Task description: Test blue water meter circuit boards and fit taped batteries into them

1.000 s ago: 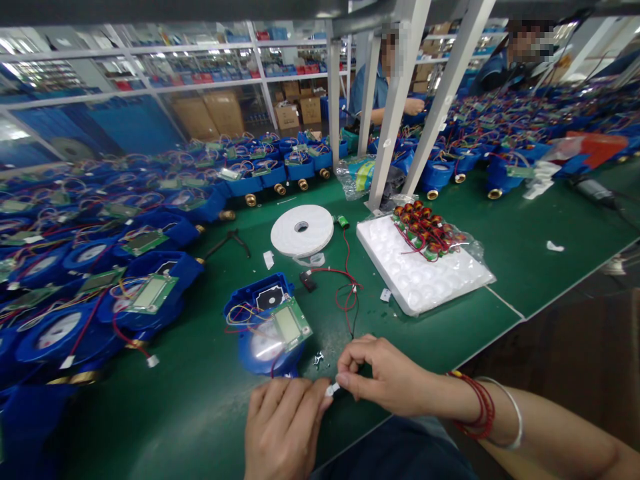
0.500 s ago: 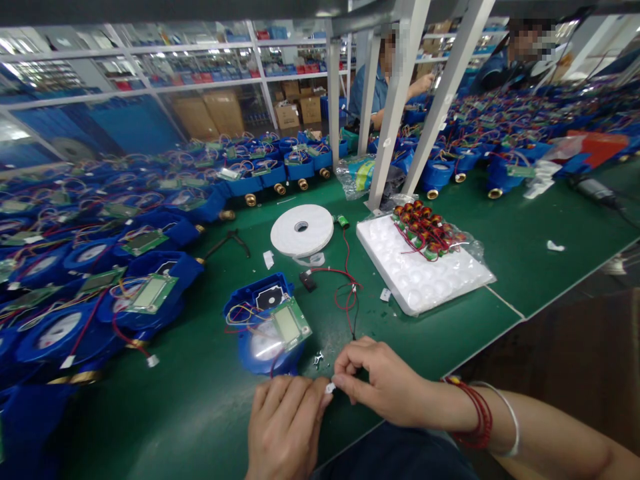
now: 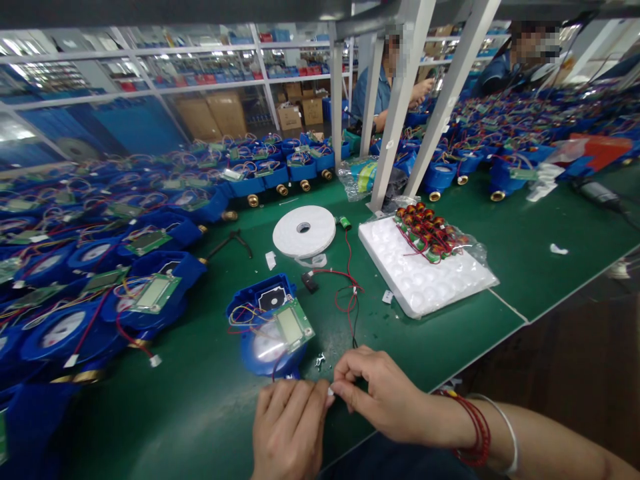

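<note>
My left hand (image 3: 287, 427) and my right hand (image 3: 380, 393) meet at the near edge of the green table (image 3: 200, 400). Between their pinched fingertips is a small white connector (image 3: 330, 393). A red and black wire (image 3: 347, 300) runs from my right hand up across the table. Just beyond my left hand lies an open blue meter (image 3: 267, 327) with a green circuit board and a small screen resting on it. A few tiny metal bits (image 3: 319, 361) lie next to it.
A white tape roll (image 3: 304, 232) and a white foam tray (image 3: 425, 273) bearing a bag of red coils (image 3: 427, 233) sit further back. Rows of blue meters (image 3: 100, 267) fill the left and far side. Slanted white frame posts (image 3: 400, 100) stand behind; two other people work beyond them.
Both hands stay pinched on the white connector and have shifted slightly. The view has tipped a little. A person at the back raised a hand.
</note>
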`<state>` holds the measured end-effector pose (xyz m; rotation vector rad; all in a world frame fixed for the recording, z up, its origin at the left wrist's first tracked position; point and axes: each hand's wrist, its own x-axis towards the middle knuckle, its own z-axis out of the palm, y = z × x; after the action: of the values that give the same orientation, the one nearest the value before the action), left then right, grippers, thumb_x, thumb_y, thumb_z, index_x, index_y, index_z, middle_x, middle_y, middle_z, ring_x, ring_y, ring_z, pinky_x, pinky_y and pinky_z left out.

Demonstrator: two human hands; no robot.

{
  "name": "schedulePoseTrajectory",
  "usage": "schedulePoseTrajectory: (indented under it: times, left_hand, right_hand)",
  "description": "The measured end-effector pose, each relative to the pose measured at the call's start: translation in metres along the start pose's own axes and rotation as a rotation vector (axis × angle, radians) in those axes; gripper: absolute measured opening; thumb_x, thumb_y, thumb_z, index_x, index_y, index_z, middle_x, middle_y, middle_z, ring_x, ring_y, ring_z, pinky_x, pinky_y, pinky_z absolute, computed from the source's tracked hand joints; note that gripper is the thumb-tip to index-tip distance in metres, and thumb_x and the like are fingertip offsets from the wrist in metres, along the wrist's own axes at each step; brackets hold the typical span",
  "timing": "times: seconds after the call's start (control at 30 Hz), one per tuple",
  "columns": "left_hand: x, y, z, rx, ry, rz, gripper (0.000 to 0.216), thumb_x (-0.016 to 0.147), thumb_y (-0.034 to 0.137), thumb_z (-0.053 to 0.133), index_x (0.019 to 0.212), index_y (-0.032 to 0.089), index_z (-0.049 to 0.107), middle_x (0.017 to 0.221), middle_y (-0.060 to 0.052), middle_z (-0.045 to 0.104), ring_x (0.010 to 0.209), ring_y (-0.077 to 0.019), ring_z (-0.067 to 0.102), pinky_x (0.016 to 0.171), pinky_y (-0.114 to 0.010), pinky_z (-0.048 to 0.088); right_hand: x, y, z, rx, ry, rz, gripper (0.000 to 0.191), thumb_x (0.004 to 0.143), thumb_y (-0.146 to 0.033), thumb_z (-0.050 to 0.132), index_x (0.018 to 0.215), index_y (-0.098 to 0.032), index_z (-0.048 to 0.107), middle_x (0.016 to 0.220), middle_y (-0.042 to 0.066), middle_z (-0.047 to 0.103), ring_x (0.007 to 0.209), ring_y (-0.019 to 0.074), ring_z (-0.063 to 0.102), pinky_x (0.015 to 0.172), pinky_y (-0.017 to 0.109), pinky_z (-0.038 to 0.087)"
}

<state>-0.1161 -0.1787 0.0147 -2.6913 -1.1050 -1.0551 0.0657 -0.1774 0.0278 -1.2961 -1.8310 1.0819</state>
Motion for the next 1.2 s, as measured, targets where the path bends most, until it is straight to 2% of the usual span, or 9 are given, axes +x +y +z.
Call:
schedulePoseTrajectory:
  times: [0.23,0.33,0.4,0.47,0.53,0.67,0.83,1.0,1.2]
  left_hand:
    - [0.002,0.0,-0.001,0.052,0.057,-0.031,0.012,0.086,0.015,0.056,0.091,0.017,0.066,0.073,-0.002,0.065,0.071,-0.0159,0.052,0.071,-0.033,0.032]
    - [0.001,-0.011,-0.017,0.065,0.089,-0.04,0.019,0.089,0.026,0.05,0.095,0.021,0.067,0.083,-0.004,0.067,0.081,-0.0195,0.055,0.077,-0.036,0.033]
    - [0.001,-0.024,-0.031,0.089,0.124,-0.059,0.019,0.087,0.025,0.052,0.099,0.02,0.065,0.09,-0.007,0.065,0.085,-0.0209,0.055,0.079,-0.037,0.035]
    - [0.004,-0.04,-0.044,0.112,0.199,-0.185,0.019,0.084,0.021,0.052,0.1,0.019,0.063,0.095,-0.008,0.063,0.09,-0.022,0.055,0.082,-0.037,0.037]
    - [0.008,-0.058,-0.049,0.057,0.256,-0.487,0.02,0.086,0.027,0.05,0.101,0.02,0.061,0.102,-0.008,0.06,0.097,-0.024,0.053,0.087,-0.039,0.038]
    - [0.011,-0.095,-0.035,-0.397,0.249,-1.154,0.043,0.08,0.054,0.053,0.11,0.024,0.054,0.113,-0.006,0.057,0.107,-0.0277,0.052,0.091,-0.042,0.039]
    - [0.012,-0.117,-0.009,-1.181,0.175,-1.479,0.041,0.079,0.049,0.06,0.106,0.017,0.059,0.108,-0.009,0.064,0.102,-0.0251,0.059,0.083,-0.035,0.049]
    - [0.022,-0.116,-0.002,-1.462,0.224,-1.559,0.03,0.084,0.036,0.058,0.105,0.016,0.061,0.097,-0.009,0.069,0.091,-0.0227,0.066,0.083,-0.036,0.053]
    - [0.026,-0.126,0.005,-1.506,0.288,-1.5,0.022,0.076,0.026,0.067,0.095,0.016,0.062,0.087,-0.006,0.071,0.081,-0.0226,0.067,0.079,-0.038,0.054]
  right_hand:
    - [0.007,-0.005,-0.01,0.049,-0.078,-0.029,0.012,0.087,-0.022,0.057,0.076,-0.017,0.058,0.067,-0.003,0.062,0.07,0.0111,0.055,0.071,0.022,0.035]
    - [0.014,-0.005,-0.018,0.05,-0.12,-0.075,0.016,0.088,-0.028,0.057,0.078,-0.017,0.059,0.074,-0.002,0.063,0.074,0.0116,0.056,0.073,0.023,0.036]
    - [0.022,-0.003,-0.021,0.057,-0.148,-0.06,0.019,0.09,-0.032,0.054,0.079,-0.017,0.06,0.074,-0.002,0.062,0.073,0.0118,0.056,0.071,0.023,0.037]
    - [0.031,0.0,-0.022,0.096,-0.159,-0.025,0.022,0.093,-0.033,0.05,0.082,-0.017,0.06,0.075,-0.001,0.062,0.072,0.012,0.056,0.068,0.023,0.038]
    - [0.042,0.006,-0.018,0.176,-0.123,-0.001,0.023,0.094,-0.036,0.046,0.088,-0.017,0.058,0.079,0.0,0.06,0.074,0.0123,0.054,0.067,0.023,0.038]
    - [0.07,0.02,0.002,0.5,0.005,0.13,0.037,0.088,-0.052,0.052,0.097,-0.016,0.056,0.083,0.001,0.055,0.078,0.0141,0.051,0.072,0.026,0.039]
    - [0.105,0.024,0.025,0.731,-0.019,0.293,0.055,0.081,-0.067,0.05,0.095,-0.014,0.055,0.087,0.005,0.058,0.078,0.0165,0.055,0.071,0.03,0.044]
    - [0.133,0.015,0.029,0.927,-0.146,0.381,0.058,0.078,-0.068,0.051,0.082,-0.012,0.061,0.075,0.006,0.064,0.067,0.0157,0.059,0.074,0.032,0.047]
    - [0.149,0.017,0.034,1.027,-0.115,0.423,0.053,0.066,-0.062,0.07,0.072,-0.01,0.06,0.065,0.003,0.061,0.06,0.0131,0.057,0.069,0.03,0.047]
